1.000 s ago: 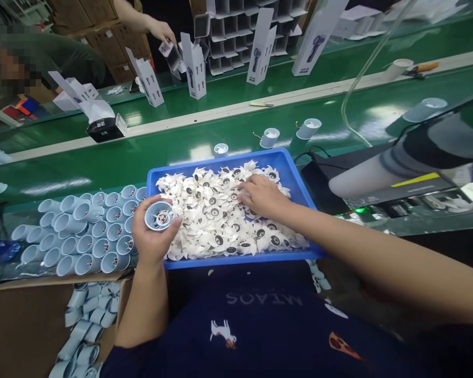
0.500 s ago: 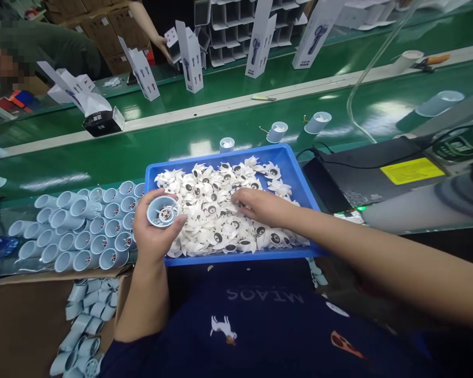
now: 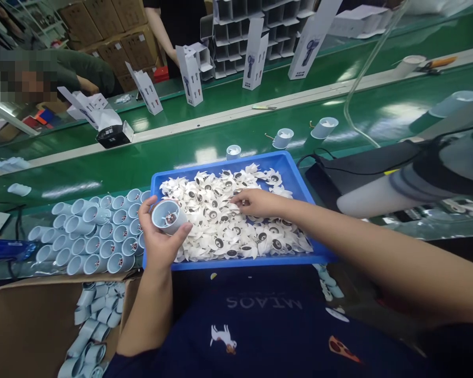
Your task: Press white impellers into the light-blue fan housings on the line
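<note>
My left hand [image 3: 160,242] is closed round a pale blue cylindrical housing [image 3: 166,216], its open end turned up and a small motor visible inside. My right hand [image 3: 257,202] rests on a heap of white fan blades [image 3: 224,236] in a blue tray [image 3: 295,181]; its fingertips pinch at one blade near the heap's middle. The tray sits right in front of me, with the left hand over its near left corner.
Several pale blue housings [image 3: 94,233] lie stacked left of the tray, more in a cardboard box [image 3: 27,320] below. A green conveyor [image 3: 122,157] carries single housings and white cartons. A black device [image 3: 362,168] and a blurred tool [image 3: 418,178] stand right. Other people work across the belt.
My right hand has slid left and slightly toward the tray's middle over the blades. The left hand keeps the housing, tilted a little more to the right.
</note>
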`<state>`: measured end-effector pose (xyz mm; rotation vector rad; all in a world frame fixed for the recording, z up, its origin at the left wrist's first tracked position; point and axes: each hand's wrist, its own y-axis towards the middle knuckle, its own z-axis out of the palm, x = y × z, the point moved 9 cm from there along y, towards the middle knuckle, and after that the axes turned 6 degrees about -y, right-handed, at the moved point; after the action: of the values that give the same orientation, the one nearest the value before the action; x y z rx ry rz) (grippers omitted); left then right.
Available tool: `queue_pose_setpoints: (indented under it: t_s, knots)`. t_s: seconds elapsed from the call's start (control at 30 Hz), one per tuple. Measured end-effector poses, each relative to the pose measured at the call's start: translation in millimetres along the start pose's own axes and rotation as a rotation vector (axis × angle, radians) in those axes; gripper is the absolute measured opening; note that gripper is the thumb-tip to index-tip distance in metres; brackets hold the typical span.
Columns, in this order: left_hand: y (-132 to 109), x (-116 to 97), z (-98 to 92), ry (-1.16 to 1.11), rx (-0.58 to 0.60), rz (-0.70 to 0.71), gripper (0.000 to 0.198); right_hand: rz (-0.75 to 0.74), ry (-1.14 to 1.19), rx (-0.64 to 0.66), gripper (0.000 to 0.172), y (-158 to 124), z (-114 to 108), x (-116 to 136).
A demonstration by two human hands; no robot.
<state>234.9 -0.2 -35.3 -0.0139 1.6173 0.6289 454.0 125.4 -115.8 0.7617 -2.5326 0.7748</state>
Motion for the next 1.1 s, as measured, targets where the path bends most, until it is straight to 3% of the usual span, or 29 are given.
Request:
queue_pose_setpoints:
  t_s: [0.13,0.27,0.43,0.6,0.7,0.83,1.0,1.1]
  knots:
    - [1.9,-5.1,9.8,0.020,-0.004,0.011,0.078,0.105,0.057,0.088,0.033,-0.4,-0.2,-2.8]
    - [5.0,-14.4,23.1,-0.004,0.027,0.080,0.068,0.185,0.093,0.093,0.020,-0.5,-1.9,-2.0]
    - [3.0,-8.4,40.3,0.088,0.208,0.057,0.064,0.196,0.225,0.008,0.016,-1.7,5.0,-5.5]
    - [-5.4,2.6,37.2,0.220,0.259,0.002,0.074,0.087,0.634,-0.136,0.024,-29.9,2.4,-8.8]
    - [-9.4,-3.3,46.1,0.327,0.310,0.027,0.066,-0.045,0.979,-0.063,0.038,-52.0,4.4,7.1]
    - [-19.1,-23.0,78.1,0.462,0.531,0.178,0.056,-0.168,1.275,0.090,0.047,-68.7,10.9,32.0]
    - [-24.9,-36.2,92.3,0.573,0.617,0.250,0.056,-0.223,1.410,0.156,0.042,-73.5,14.1,40.0]
    - [-24.3,-40.7,96.0,0.614,0.599,0.292,0.053,-0.332,1.181,-0.023,0.032,-78.8,-3.8,43.1]
